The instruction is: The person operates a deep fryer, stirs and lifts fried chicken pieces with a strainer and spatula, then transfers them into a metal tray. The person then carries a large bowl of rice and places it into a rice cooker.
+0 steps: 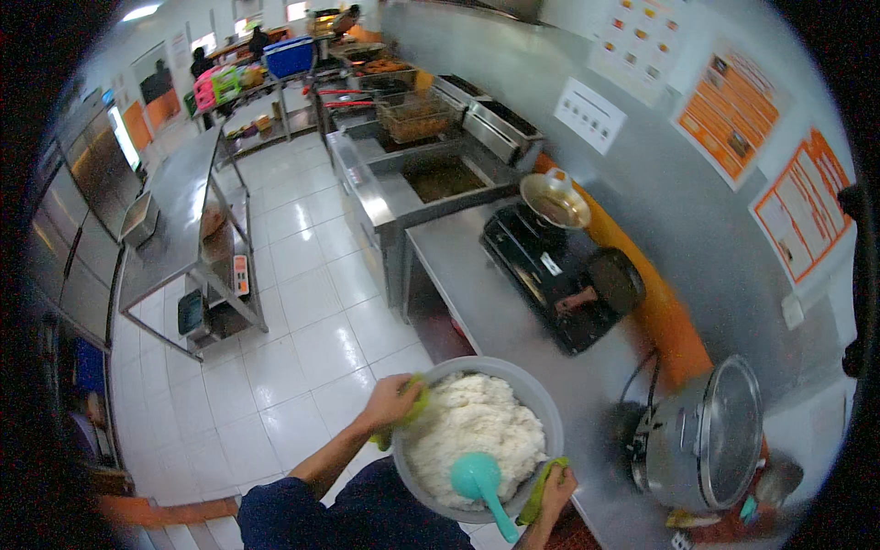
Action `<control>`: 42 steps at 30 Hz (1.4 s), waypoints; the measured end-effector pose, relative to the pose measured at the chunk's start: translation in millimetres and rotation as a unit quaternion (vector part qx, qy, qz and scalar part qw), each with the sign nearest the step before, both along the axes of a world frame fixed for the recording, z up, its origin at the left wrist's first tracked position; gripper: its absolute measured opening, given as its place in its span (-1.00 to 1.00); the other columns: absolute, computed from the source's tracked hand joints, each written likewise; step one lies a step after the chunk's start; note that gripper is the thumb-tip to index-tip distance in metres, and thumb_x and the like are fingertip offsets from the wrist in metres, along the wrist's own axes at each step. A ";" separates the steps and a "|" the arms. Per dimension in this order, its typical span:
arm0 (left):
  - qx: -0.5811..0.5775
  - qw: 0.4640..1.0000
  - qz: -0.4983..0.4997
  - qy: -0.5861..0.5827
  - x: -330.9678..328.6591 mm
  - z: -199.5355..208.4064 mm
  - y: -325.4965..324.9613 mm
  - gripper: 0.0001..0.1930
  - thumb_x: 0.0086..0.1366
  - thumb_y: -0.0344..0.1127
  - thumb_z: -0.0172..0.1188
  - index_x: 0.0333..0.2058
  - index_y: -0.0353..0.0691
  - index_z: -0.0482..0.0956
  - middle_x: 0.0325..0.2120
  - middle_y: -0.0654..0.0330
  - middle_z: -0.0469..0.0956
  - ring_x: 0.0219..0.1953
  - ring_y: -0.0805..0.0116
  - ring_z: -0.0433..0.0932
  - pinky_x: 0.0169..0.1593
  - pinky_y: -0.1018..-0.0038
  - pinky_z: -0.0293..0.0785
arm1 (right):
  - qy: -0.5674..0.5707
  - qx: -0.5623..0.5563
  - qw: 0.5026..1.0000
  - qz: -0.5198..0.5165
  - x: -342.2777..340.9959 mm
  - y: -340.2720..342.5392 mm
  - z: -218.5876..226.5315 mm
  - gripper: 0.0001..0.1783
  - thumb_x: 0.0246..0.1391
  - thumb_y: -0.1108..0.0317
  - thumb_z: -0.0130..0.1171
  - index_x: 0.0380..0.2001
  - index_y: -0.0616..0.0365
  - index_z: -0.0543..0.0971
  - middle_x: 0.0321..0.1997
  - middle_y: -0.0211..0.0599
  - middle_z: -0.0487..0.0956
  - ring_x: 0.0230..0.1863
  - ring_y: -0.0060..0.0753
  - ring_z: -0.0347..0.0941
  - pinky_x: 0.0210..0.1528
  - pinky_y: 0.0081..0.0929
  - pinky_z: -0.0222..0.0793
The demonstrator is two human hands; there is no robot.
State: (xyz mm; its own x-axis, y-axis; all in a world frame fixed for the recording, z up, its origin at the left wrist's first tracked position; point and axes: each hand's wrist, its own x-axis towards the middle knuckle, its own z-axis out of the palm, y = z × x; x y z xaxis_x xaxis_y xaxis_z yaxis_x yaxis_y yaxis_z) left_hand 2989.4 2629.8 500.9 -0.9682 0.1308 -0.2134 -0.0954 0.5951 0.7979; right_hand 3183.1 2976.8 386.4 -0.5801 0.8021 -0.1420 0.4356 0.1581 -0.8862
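A wide grey pot (554,403) full of white cooked rice (481,408) is held in front of my body, next to the steel counter. My left hand (394,401) is closed on its left rim through a green cloth (417,401). On the right rim my right hand (557,490) grips through another green cloth (543,492). A turquoise rice scoop (477,475) lies on the rice, its handle sticking out over the near rim. The fingers of both hands are partly hidden by the cloths.
Along the steel counter (467,261) stand a black portable stove (527,247) with a metal pan (555,199), a dark frying pan (614,280), and a large silver cooker (674,449) with its lid tilted up. Fryers (440,179) lie beyond; a steel table (179,211) stands left.
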 end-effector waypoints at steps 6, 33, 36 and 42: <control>0.038 0.989 0.140 0.037 -15.1 -1.0 -141.3 -0.60 0.33 -0.09 0.09 -0.24 -0.41 0.58 -0.42 0.08 0.63 -0.35 0.43 0.54 -0.19 0.38 0.48 | 0.045 0.034 0.973 0.224 -139.1 -90.3 10.3 -0.69 0.08 0.22 0.12 -0.37 0.33 0.55 -0.43 -0.10 0.58 -0.36 -0.20 0.50 -0.24 -0.26 0.36; 0.169 0.842 0.468 0.210 -599.4 210.5 -725.8 -0.73 0.35 -0.25 0.13 -0.24 -0.40 0.59 -0.48 0.32 0.56 -0.47 0.64 0.44 -0.41 0.63 0.35 | 0.211 -0.122 0.820 0.518 -985.7 -739.5 239.7 -0.79 0.12 0.34 0.13 -0.41 0.30 0.59 -0.50 -0.48 0.55 -0.45 -0.68 0.39 -0.40 -0.62 0.29; 0.190 0.849 0.441 0.220 -694.1 206.9 -797.5 -0.72 0.35 -0.25 0.13 -0.24 -0.41 0.58 -0.48 0.32 0.55 -0.47 0.63 0.44 -0.40 0.62 0.35 | 0.235 -0.159 0.813 0.509 -1088.3 -817.8 241.4 -0.79 0.12 0.34 0.13 -0.40 0.30 0.60 -0.49 -0.46 0.56 -0.45 -0.68 0.39 -0.39 -0.61 0.30; 0.179 0.853 0.437 0.222 -888.1 222.4 -927.3 -0.75 0.35 -0.26 0.11 -0.27 -0.39 0.59 -0.52 0.35 0.52 -0.52 0.63 0.41 -0.44 0.63 0.33 | 0.215 -0.145 0.823 0.505 -1269.1 -937.9 259.3 -0.77 0.12 0.31 0.12 -0.43 0.30 0.58 -0.51 -0.50 0.53 -0.48 -0.68 0.37 -0.42 -0.61 0.27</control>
